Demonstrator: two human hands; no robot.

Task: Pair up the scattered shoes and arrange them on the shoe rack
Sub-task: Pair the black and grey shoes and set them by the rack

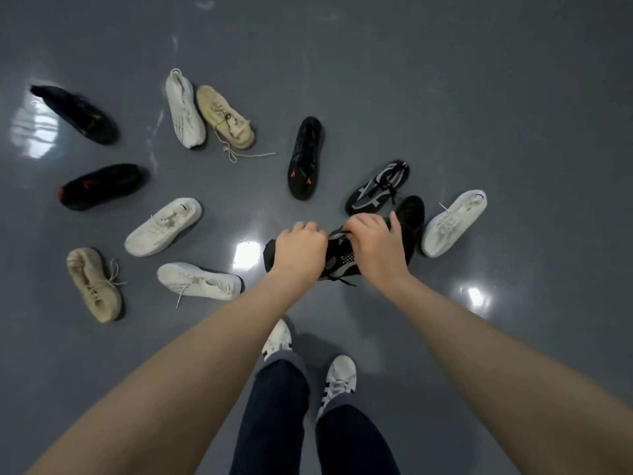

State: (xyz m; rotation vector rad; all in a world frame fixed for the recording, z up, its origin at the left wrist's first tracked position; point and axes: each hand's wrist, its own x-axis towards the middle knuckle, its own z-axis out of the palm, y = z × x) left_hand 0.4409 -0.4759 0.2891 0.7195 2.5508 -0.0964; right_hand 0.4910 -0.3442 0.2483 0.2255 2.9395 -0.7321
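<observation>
Dim overhead light; glare patches on floor (445, 97).

You're standing on a glossy grey floor (445, 97) throwing glare; you're gripping a matt knit black-and-white shoe (339, 258).

Floor (445, 97) is seen glossy grey. Held shoe (342, 257) is patterned black with white-grey mesh, matched by shoe (378, 188); white sneaker (454, 222) is noted.

floor (445, 80) — glossy grey | light — bright white glare patches (32, 126)
</observation>
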